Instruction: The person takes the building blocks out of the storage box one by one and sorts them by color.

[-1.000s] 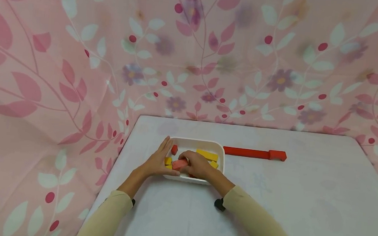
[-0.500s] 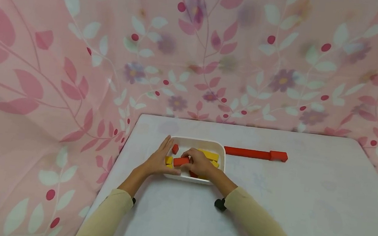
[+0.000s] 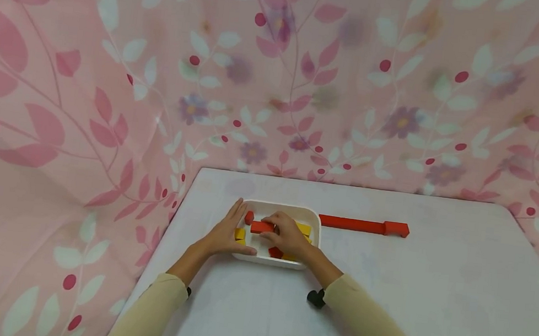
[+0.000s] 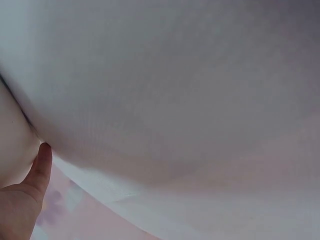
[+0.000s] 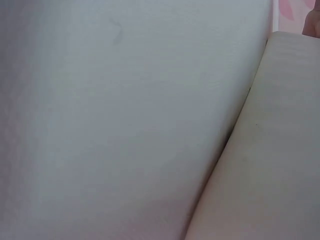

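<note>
A white rectangular tray (image 3: 290, 208) stands toward the far side of the table. Along its left end lies my left hand (image 3: 220, 235), fingers straight and thumb over the front rim; in the left wrist view one straight finger (image 4: 42, 167) touches the tray wall. Inside the tray, my right hand (image 3: 290, 236) pinches the right end of a red rectangular block (image 3: 261, 227). Several yellow blocks (image 3: 239, 234) lie at both ends. A small red block (image 3: 249, 218) is at the far left, another red piece (image 3: 276, 252) near the front. The right wrist view shows mostly cloth and tray wall.
Right of the tray, a long red bar (image 3: 350, 224) with a thicker block (image 3: 396, 229) at its end lies on the white-covered table (image 3: 433, 308). A pink floral curtain (image 3: 338, 87) hangs behind and to the left.
My right hand has shifted the pinched red block slightly right and away from the left-end yellow blocks, turning it more level. The left hand stays at the tray's left end.
</note>
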A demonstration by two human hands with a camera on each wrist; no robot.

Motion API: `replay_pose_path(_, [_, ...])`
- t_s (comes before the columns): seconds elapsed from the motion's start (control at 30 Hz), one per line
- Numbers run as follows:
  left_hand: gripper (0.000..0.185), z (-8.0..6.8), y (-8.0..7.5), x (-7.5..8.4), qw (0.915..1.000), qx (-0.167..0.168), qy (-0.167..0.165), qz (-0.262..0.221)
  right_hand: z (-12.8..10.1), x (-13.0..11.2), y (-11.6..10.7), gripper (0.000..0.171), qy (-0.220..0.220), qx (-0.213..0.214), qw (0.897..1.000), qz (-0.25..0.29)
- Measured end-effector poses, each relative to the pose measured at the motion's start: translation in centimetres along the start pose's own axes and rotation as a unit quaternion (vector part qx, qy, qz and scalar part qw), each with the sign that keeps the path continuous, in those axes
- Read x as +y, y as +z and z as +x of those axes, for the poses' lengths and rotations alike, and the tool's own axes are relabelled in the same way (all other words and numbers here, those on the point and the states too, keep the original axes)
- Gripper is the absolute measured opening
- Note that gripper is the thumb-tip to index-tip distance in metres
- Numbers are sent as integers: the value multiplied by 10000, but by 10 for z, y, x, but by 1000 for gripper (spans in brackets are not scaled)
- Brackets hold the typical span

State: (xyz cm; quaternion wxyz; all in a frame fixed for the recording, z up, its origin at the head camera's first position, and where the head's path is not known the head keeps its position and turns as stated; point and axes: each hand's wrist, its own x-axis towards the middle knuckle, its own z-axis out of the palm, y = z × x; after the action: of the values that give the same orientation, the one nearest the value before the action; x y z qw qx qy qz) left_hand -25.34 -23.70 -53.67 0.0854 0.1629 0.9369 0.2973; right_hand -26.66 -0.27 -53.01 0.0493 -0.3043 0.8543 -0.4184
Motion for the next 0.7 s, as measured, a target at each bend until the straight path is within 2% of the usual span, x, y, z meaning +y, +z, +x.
replay_pose_path(0.2, [134,-4,1,1,10000,-44,-13,-11,-5,-2,-4,35,-100,-161,9998,-64])
replay_pose_path(0.4, [134,-3,1,2,9998,-149,-38,115,-12,-1,-17,32,84,-392,9989,-231])
replay_pose_path(0.6, [135,-1,-3,4,9995,-226,-89,182,-20,0,-33,32,131,-279,9992,-247])
replay_pose_path(0.7, [134,-2,-3,5,9996,-221,-116,166,-23,-1,-44,33,5,-204,9988,-446])
